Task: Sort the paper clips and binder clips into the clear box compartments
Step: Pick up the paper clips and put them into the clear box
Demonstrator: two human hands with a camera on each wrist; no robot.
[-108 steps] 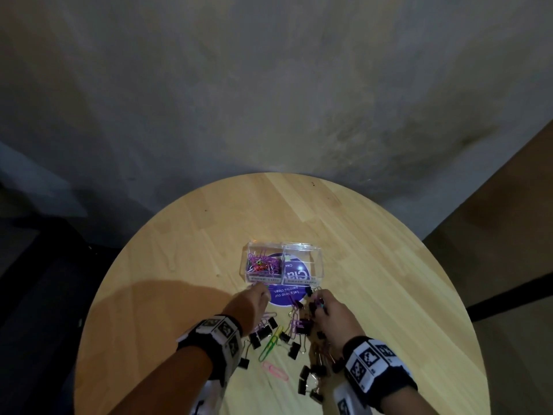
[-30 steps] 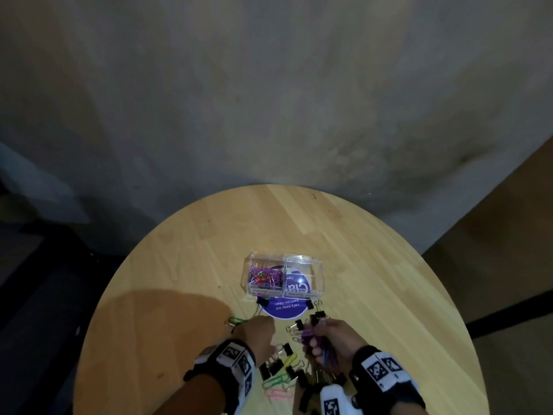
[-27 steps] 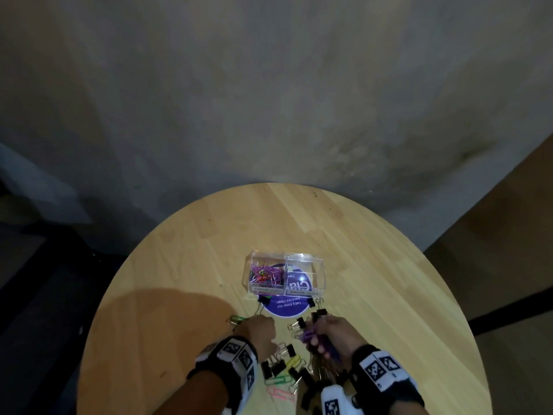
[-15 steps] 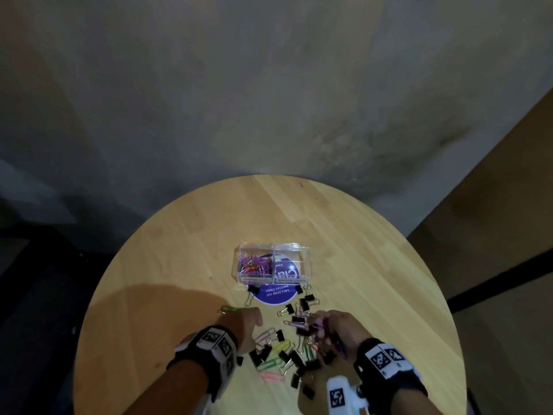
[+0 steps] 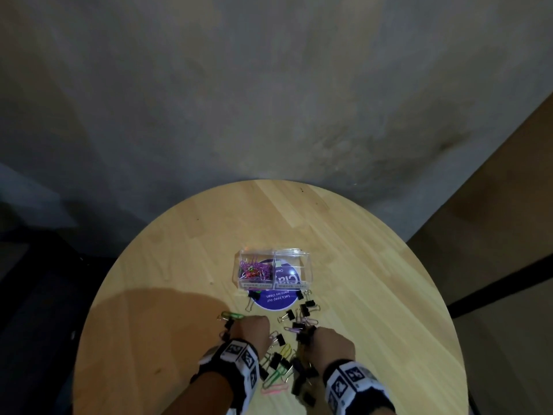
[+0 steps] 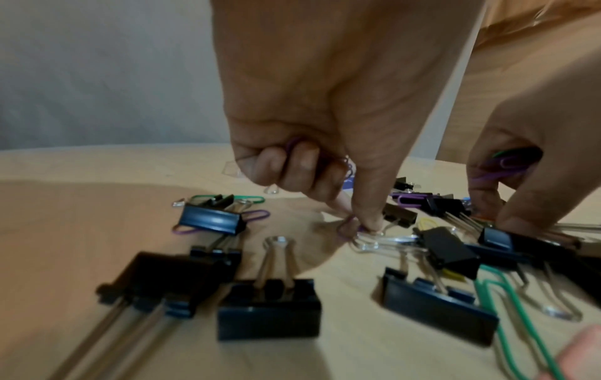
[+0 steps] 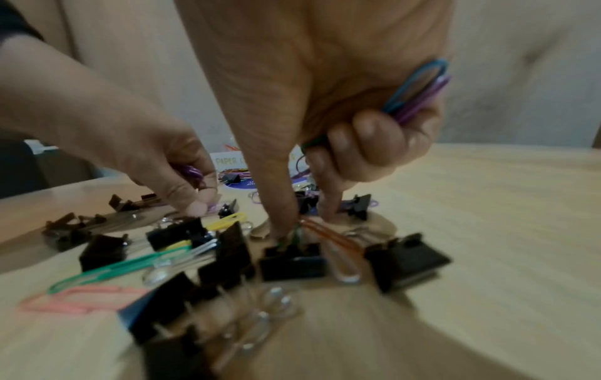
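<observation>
The clear box (image 5: 302, 253) sits mid-table; its left compartment holds purple paper clips (image 5: 254, 269), and the right one shows only the sticker beneath. Loose black binder clips (image 6: 268, 308) (image 7: 292, 264) and coloured paper clips (image 7: 114, 270) lie in a pile near me. My left hand (image 6: 361, 223) curls round purple paper clips (image 6: 292, 149), while its thumb and forefinger pinch another purple clip on the table. My right hand (image 7: 305, 223) grips blue and purple paper clips (image 7: 419, 90); its thumb and forefinger reach down among a green clip and an orange clip (image 7: 331, 236).
The round wooden table (image 5: 389, 295) has a purple round sticker (image 5: 275, 301) under and in front of the box. A green paper clip (image 5: 232, 316) lies left of my left hand (image 5: 250, 327), a pink one (image 5: 273, 390) nearest me. A grey wall stands beyond the far edge.
Both hands have drawn back from the box's near edge to the pile. Over the last second they stay low over the pile, picking at clips.
</observation>
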